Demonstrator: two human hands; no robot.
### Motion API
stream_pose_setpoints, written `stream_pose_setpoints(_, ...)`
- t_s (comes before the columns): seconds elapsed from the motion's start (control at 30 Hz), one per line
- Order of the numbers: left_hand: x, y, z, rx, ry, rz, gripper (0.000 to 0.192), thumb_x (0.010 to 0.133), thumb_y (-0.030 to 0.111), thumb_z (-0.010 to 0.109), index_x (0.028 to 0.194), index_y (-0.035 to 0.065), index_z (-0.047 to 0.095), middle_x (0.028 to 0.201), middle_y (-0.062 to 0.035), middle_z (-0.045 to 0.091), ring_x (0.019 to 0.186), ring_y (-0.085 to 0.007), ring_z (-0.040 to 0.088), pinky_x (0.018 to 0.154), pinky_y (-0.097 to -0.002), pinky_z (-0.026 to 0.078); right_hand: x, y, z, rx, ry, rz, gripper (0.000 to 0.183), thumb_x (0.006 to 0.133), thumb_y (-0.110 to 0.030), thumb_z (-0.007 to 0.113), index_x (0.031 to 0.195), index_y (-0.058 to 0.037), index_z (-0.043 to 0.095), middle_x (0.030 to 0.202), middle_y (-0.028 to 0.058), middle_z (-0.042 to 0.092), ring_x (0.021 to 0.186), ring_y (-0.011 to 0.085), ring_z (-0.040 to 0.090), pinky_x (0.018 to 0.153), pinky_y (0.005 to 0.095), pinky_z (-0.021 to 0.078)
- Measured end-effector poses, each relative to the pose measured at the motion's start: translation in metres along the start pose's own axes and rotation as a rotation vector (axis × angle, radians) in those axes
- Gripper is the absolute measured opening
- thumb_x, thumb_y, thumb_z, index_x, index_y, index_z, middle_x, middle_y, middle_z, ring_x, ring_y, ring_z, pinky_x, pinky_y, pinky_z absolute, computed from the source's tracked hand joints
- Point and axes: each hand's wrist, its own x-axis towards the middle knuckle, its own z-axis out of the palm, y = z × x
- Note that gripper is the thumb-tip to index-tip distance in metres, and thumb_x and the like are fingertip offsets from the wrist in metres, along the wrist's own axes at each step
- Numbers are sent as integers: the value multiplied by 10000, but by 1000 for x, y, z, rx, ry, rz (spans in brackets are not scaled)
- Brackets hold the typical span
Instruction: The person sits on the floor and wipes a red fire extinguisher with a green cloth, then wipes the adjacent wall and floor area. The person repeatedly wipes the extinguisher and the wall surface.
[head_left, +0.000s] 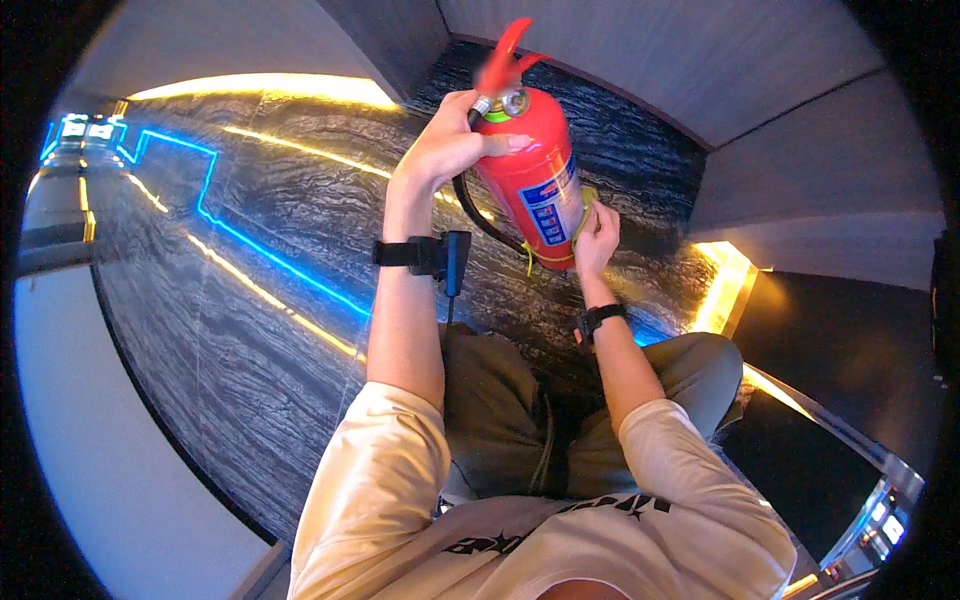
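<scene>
A red fire extinguisher (541, 161) with a blue-and-white printed label is tilted in front of me, valve end up. My left hand (450, 142) grips its shoulder just below the valve, thumb across the red cylinder. Red levers (510, 60) rise above that hand, partly blurred. The black hose (474, 206) curves down the cylinder's left side. Low on the right side, my right hand (598, 236) pinches a yellow-green piece of cloth or band (589, 201) against the cylinder. A thin yellow-green strip (529, 259) shows near the base, beside the hose end.
Glossy dark veined stone flooring (300, 202) reflects blue and yellow light lines. Grey panels (757, 67) stand beyond the extinguisher. At the right, a lit yellow strip (724, 289) borders a dark panel (840, 337). My bent knees (694, 367) are close below my hands.
</scene>
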Motion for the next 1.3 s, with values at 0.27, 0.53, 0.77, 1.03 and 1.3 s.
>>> stream_pose_setpoints(0.27, 14, 8, 21, -21, -134, 20, 560, 722, 133, 852, 1217, 13, 620, 1124, -71, 683, 1038, -162, 614, 980, -317, 451, -51, -69, -5, 120, 167, -186, 264, 914, -89, 610, 1143, 23, 542, 1120, 191, 496, 1078, 340, 506, 957, 441, 391)
stream_pose_setpoints(0.53, 24, -22, 13, 43, 43, 74, 454, 734, 145, 843, 1130, 6, 671, 1005, -129, 723, 931, -186, 679, 860, -352, 540, -17, -85, -2, 138, 134, -309, 216, 898, -37, 650, 1109, 5, 643, 1129, 173, 504, 1009, 314, 550, 883, 393, 456)
stream_pose_setpoints(0.77, 9, -14, 11, -160, 97, -89, 508, 805, 147, 809, 1244, 6, 595, 1131, -101, 680, 1005, -174, 638, 940, -334, 497, -27, -103, 9, 174, -75, -504, 190, 784, -2, 735, 966, -49, 704, 1049, 136, 544, 977, 298, 580, 837, 357, 492)
stream_pose_setpoints(1.03, 17, -17, 11, -168, 83, -96, 540, 784, 152, 831, 1239, -3, 585, 1122, -116, 683, 1007, -183, 651, 929, -342, 517, -43, -15, 0, 38, 94, -314, 280, 856, -36, 668, 1120, -26, 576, 1077, 176, 533, 1017, 363, 546, 906, 416, 452)
stream_pose_setpoints(1.3, 12, -15, 11, -94, 114, -116, 491, 826, 172, 798, 1245, 14, 597, 1115, -78, 685, 1004, -157, 633, 954, -315, 477, 1, 11, -1, 48, 171, 134, 207, 918, -159, 651, 1059, -7, 638, 1064, 167, 638, 995, 348, 613, 873, 417, 474)
